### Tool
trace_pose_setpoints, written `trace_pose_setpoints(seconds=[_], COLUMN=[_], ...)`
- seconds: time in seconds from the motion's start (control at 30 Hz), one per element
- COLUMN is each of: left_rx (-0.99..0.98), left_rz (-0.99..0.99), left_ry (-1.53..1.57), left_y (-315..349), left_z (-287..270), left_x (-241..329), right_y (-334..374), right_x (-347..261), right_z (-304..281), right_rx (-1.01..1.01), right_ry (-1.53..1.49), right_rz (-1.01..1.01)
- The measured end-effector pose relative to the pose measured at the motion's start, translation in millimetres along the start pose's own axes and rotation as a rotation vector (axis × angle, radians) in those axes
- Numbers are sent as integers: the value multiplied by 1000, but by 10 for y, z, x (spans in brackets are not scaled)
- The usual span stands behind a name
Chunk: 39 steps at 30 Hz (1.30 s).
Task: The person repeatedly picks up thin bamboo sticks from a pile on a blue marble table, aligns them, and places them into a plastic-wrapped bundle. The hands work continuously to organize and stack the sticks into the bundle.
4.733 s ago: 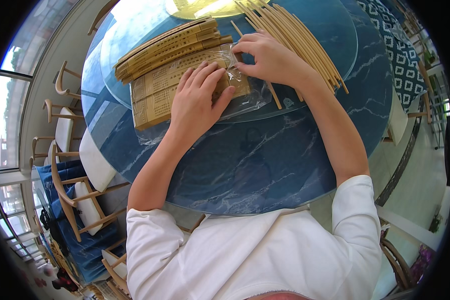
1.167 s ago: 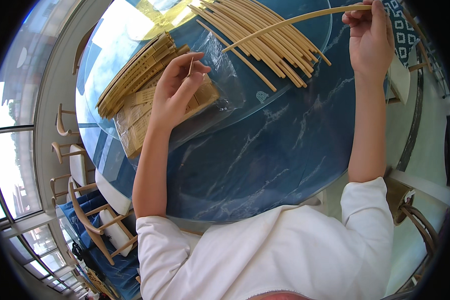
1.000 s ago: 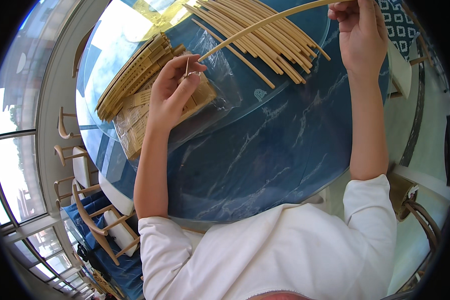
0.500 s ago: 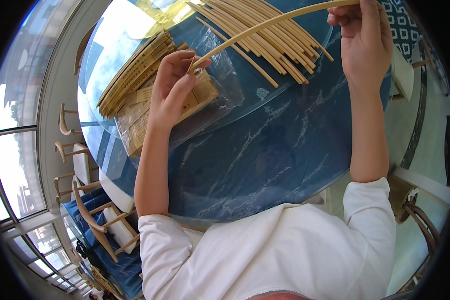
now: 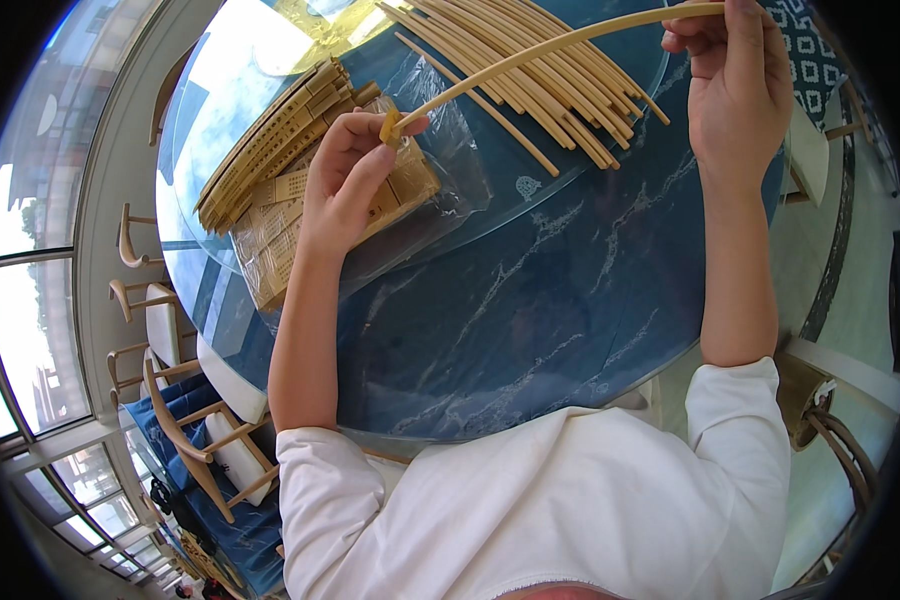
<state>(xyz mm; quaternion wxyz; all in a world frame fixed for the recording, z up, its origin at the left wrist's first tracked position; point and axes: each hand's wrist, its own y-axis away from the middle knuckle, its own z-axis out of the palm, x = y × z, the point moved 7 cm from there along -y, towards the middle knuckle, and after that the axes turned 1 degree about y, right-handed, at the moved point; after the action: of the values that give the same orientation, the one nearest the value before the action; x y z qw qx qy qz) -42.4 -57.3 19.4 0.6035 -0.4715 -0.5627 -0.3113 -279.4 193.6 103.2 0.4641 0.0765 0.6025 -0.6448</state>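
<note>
A long pale wooden chopstick (image 5: 560, 40), looking curved in this view, spans between my hands above the table. My right hand (image 5: 735, 100), at the upper right, pinches its far end near the picture's edge. Between the fingertips and thumb of my left hand (image 5: 345, 180) is a small yellow-brown paper sleeve (image 5: 390, 127). The chopstick's near tip meets this sleeve; whether it sits inside cannot be made out. Below my left hand lies a plastic-wrapped pack of brown paper sleeves (image 5: 270, 245), with a fanned stack of loose sleeves (image 5: 270, 140) on it.
Many loose chopsticks (image 5: 530, 80) lie in a slanting bundle at the table's far side. A round glass turntable (image 5: 570, 185) rests on the blue marbled table (image 5: 510, 320). Clear plastic film (image 5: 460, 180) spreads beside the pack. Wooden chairs (image 5: 220, 440) stand at the left.
The paper at my left fingertips has turned from a thin edge to a wider, folded-looking yellow-brown piece. Both hands and the chopstick have shifted slightly to the right.
</note>
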Motion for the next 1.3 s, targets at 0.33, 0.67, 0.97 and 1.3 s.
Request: trace_pose_setpoints(seconds=[0.33,0.67,0.97,1.3], left_rx=[39,12,27,54], left_rz=[36,70,51,26], left_ry=[17,18,0,-33], left_y=[-3,-11,3,2], left_z=[8,3,18,42], left_x=[2,-23,-3,39], right_y=[4,-3,-16,-22], right_x=[-72,-114,-146,-203], right_z=[-26,-9,-12,-23], right_rx=[24,19,-44,-46], right_ry=[38,-11,46,74], right_rz=[-75,-73,-143,-176])
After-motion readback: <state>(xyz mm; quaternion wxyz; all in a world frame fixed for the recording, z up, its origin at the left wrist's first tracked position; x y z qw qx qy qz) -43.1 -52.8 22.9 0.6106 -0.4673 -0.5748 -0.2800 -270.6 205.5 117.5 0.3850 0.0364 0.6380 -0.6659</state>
